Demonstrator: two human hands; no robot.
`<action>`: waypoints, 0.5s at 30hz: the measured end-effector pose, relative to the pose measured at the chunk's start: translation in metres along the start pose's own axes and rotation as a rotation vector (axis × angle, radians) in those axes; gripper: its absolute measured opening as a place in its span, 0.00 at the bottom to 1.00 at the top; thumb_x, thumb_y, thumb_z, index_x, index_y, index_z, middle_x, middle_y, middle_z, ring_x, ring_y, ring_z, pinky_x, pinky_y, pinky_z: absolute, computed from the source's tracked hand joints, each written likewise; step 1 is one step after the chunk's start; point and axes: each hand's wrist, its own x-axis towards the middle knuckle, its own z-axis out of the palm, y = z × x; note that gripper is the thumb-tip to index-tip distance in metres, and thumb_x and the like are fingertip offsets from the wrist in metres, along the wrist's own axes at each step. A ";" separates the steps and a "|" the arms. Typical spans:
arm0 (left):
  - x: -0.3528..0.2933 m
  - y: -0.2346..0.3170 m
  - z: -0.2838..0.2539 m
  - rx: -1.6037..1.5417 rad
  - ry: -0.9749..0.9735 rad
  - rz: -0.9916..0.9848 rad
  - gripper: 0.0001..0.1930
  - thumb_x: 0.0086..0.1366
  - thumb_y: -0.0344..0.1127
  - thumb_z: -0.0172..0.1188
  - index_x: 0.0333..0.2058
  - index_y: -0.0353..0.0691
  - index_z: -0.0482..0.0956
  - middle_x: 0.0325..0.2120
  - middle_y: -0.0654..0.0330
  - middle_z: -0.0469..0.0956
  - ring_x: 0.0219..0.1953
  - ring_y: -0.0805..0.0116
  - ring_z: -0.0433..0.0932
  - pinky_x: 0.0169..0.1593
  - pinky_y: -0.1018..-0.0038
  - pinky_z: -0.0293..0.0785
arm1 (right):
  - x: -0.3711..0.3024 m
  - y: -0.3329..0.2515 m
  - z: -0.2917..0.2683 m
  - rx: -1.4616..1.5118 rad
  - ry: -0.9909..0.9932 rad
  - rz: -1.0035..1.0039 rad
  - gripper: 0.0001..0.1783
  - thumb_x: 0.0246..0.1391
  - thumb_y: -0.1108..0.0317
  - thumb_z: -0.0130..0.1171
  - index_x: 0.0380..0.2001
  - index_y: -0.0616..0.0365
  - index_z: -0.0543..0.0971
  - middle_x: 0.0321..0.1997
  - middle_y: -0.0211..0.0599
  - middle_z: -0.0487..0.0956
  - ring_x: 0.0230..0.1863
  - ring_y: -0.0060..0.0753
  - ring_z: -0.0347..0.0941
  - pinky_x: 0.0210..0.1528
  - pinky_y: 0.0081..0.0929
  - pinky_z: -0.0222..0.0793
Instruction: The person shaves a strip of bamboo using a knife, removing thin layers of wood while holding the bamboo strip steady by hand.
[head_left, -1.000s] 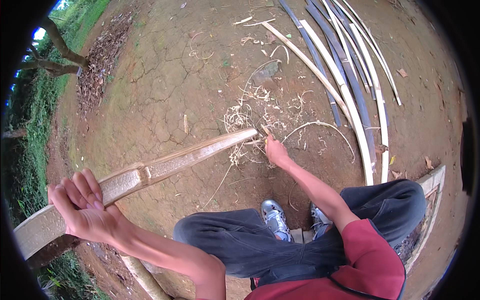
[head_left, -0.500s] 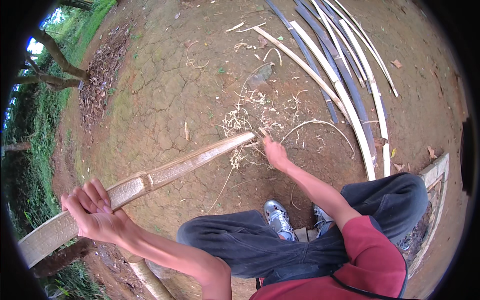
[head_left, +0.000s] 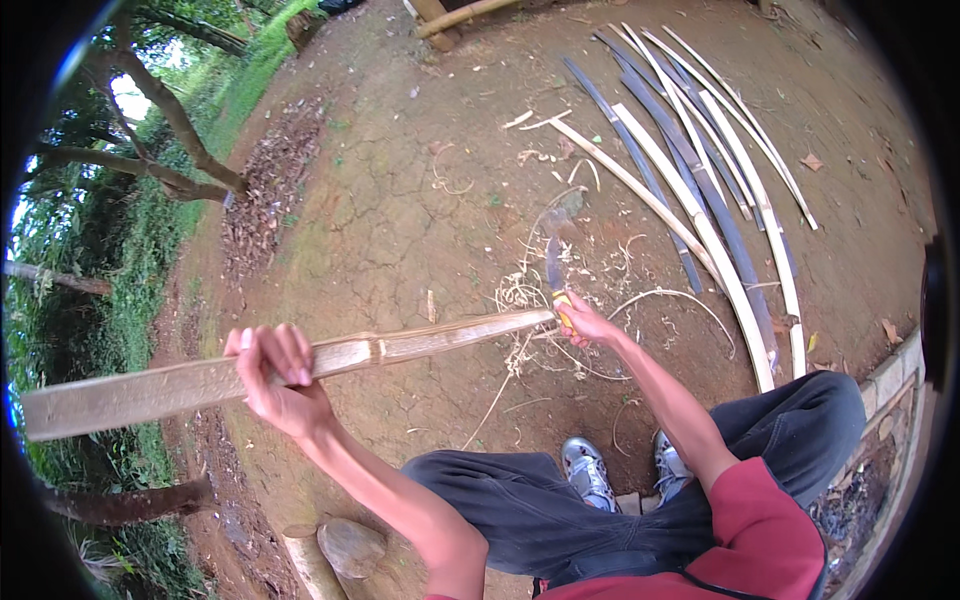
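A long split-bamboo slat (head_left: 440, 340) stretches from the far left to the middle, nearly level, with a node partway along. My left hand (head_left: 278, 372) is wrapped round its wider part, fingers over the top edge. My right hand (head_left: 590, 325) grips the yellow handle of a knife (head_left: 554, 265), whose dark, curved blade points away from me. The slat's narrow tip lies right beside the knife handle; whether they touch I cannot tell. Curly bamboo shavings (head_left: 522, 292) lie on the ground around and behind the knife.
Several pale and dark bamboo strips (head_left: 703, 222) lie in a bundle at the right. A rounded stone (head_left: 352, 548) and a short log (head_left: 314, 565) are at the lower left. Tree trunks (head_left: 175, 112) rise at the left. A low border (head_left: 893, 372) runs along the right.
The slat has swung from a steep slant to nearly level, its left end raised. My right hand has turned, and the knife blade now shows plainly, pointing away. The whole view has shifted.
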 end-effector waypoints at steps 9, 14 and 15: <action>-0.005 0.028 0.071 -0.245 -0.153 -0.056 0.23 0.70 0.54 0.35 0.23 0.43 0.62 0.09 0.64 0.58 0.13 0.72 0.61 0.19 0.75 0.62 | -0.118 -0.159 0.070 -0.476 0.277 -0.621 0.15 0.61 0.60 0.47 0.44 0.62 0.65 0.31 0.49 0.74 0.34 0.41 0.73 0.36 0.41 0.66; 0.003 0.035 0.091 0.014 0.031 0.043 0.33 0.67 0.64 0.36 0.25 0.35 0.69 0.09 0.61 0.62 0.13 0.69 0.65 0.19 0.73 0.67 | -0.163 -0.187 0.061 -0.578 0.293 -0.674 0.16 0.62 0.60 0.48 0.41 0.63 0.65 0.32 0.53 0.74 0.34 0.48 0.74 0.36 0.42 0.65; 0.005 0.039 0.095 0.083 0.062 0.080 0.35 0.67 0.65 0.36 0.26 0.34 0.71 0.09 0.61 0.63 0.13 0.68 0.67 0.19 0.72 0.69 | -0.169 -0.191 0.059 -0.623 0.310 -0.717 0.16 0.62 0.60 0.48 0.41 0.63 0.65 0.32 0.54 0.74 0.34 0.51 0.74 0.36 0.43 0.65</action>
